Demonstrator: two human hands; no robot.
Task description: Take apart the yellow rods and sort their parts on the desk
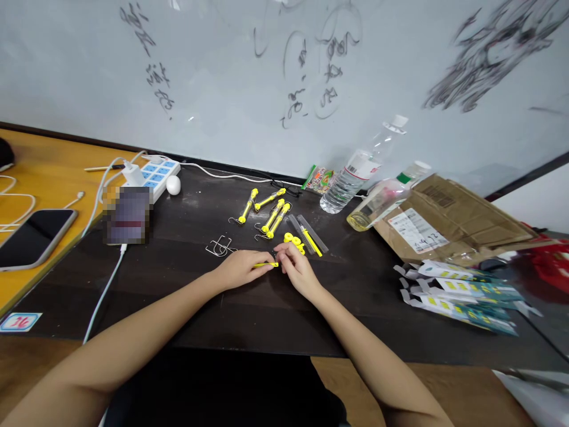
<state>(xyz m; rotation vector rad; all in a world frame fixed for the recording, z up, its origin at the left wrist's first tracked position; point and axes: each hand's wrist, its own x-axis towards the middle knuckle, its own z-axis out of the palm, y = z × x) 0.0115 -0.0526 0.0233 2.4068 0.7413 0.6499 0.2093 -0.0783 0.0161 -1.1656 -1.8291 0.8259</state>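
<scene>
My left hand (243, 268) is closed in a pinch around a thin yellow stick (271, 264), whose end pokes out toward the right. Close beside that end, my right hand (299, 271) has its fingertips pressed together; a small dark bit shows there, too small to name. Just beyond the right hand lie several yellow round caps (293, 239) and clear plastic tubes (318, 232), with another yellow stick (312, 242) among them. Bent metal wire hooks (220, 246) lie beyond the left hand. Farther back are several clear tubes with yellow ends and metal hooks (276, 219).
Two bottles, a water bottle (351, 175) and one with yellowish liquid (377, 204), stand at back right. Near them are a cardboard parcel (453, 216) and flattened printed boxes (462, 296). A power strip (162, 173), phone (38, 237) and cables lie left. A whiteboard (213, 89) rises behind.
</scene>
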